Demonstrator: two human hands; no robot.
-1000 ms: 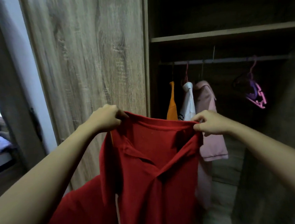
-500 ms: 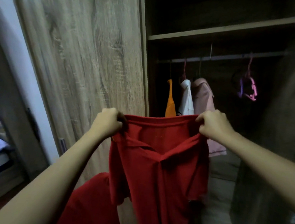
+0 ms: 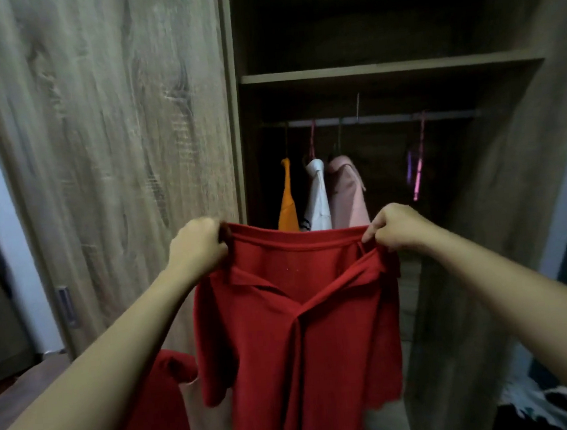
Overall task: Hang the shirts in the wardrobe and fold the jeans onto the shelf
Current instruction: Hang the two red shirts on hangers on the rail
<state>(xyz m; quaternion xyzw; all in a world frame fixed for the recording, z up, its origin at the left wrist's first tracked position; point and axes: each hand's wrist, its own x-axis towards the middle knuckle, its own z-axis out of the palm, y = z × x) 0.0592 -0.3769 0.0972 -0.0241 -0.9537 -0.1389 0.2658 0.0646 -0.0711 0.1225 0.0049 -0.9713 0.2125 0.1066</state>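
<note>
1. The left hand (image 3: 197, 248) was curled tight around the left shoulder of a red shirt (image 3: 296, 333), its knuckles towards the camera.
2. The right hand (image 3: 394, 227) gripped the right shoulder of the same shirt, with the cloth bunched under its bent fingers.
3. The red shirt was held up at chest height in front of the open wardrobe (image 3: 235, 116). Its back neckline was stretched level between the two hands, and its collar lay folded open below.
4. The body of the shirt and one short sleeve hung straight down, and another fold of red cloth drooped lower left.
5. Inside the wardrobe a rail (image 3: 380, 119) ran below a wooden shelf (image 3: 389, 67).
6. Three garments hung side by side from the rail: an orange top (image 3: 287, 197), a white shirt (image 3: 318, 194) and a pink shirt (image 3: 347, 192). Their lower parts were hidden behind the red shirt.
7. Pink and purple hangers (image 3: 417, 172) hung from the rail well apart to the right of those garments.
8. A wood-grain door (image 3: 114, 144) stood closed on the left of the opening.
</note>
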